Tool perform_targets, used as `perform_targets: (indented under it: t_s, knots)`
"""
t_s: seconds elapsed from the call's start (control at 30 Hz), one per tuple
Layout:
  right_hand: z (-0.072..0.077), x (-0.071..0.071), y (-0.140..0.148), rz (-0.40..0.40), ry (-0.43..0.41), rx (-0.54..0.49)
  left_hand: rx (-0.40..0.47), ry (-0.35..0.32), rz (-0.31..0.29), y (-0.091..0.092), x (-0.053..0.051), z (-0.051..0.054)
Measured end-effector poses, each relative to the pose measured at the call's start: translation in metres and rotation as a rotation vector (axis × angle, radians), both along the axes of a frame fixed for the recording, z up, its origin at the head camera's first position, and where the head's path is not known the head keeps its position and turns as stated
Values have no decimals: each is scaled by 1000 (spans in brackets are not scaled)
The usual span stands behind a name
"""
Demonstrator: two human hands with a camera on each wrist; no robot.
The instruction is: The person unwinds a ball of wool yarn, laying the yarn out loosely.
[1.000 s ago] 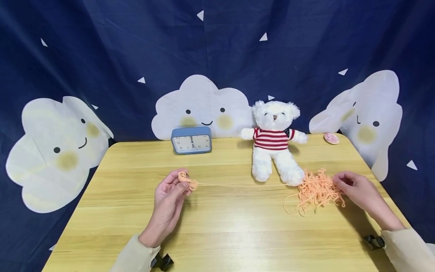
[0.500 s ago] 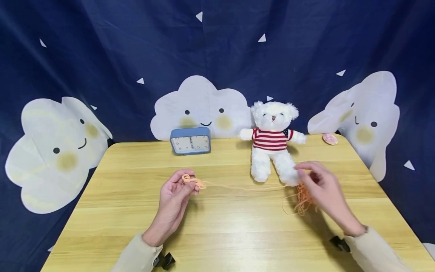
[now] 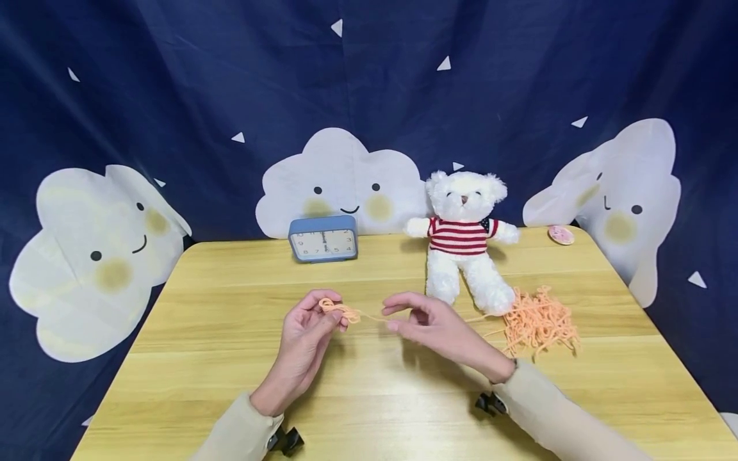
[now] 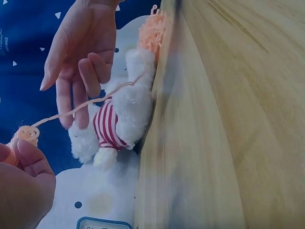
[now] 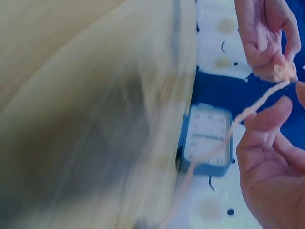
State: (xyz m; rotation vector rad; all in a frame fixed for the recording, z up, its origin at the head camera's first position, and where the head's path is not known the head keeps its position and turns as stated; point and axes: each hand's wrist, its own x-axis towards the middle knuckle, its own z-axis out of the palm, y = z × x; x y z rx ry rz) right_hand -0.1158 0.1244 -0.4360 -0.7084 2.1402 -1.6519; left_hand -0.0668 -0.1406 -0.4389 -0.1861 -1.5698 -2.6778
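My left hand [image 3: 302, 349] pinches a small looped bundle of peach yarn [image 3: 341, 311] between thumb and fingers, above the table. From the bundle a single strand [image 4: 81, 106] stretches right to a loose, curly yarn pile [image 3: 542, 325] on the table. Just right of the bundle is my right hand [image 3: 441, 330], its thumb and fingers parted. The strand runs past these fingers, and in the right wrist view it passes by the thumb [image 5: 274, 114] without being gripped. Part of the strand is hidden behind the right hand in the head view.
A white teddy bear [image 3: 461, 238] in a striped sweater sits at the back, one foot against the yarn pile. A blue clock [image 3: 324, 240] stands back left of it. A pink round object [image 3: 561, 235] lies near the far right corner of the wooden table [image 3: 369, 397].
My right hand has swept left from the yarn pile, past the bear's foot, to beside the bundle. My left hand has shifted slightly right, still pinching the yarn bundle.
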Motion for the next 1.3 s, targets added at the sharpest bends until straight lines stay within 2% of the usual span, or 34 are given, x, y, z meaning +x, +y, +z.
perform_targets:
  t_s: [0.07,0.17,0.4,0.6,0.73,0.97,1.3]
  knots:
    - [0,0,-6,35,-27,-8,-9,-3,1,0,0,0]
    - [1,1,-6,28,-41,-29,-26,1,13,-2,0,-1]
    - [5,2,30,-87,90,-87,-61,-10,108,-11,1,2]
    - [5,5,76,-221,161,-79,-43,-3,132,-14,1,2]
    - [3,8,103,-318,153,-47,-23,14,139,-16,3,2]
    - [-8,8,147,-472,139,14,-4,33,109,-21,5,1]
    - [-21,1,212,-629,99,111,-15,-13,150,-25,6,1]
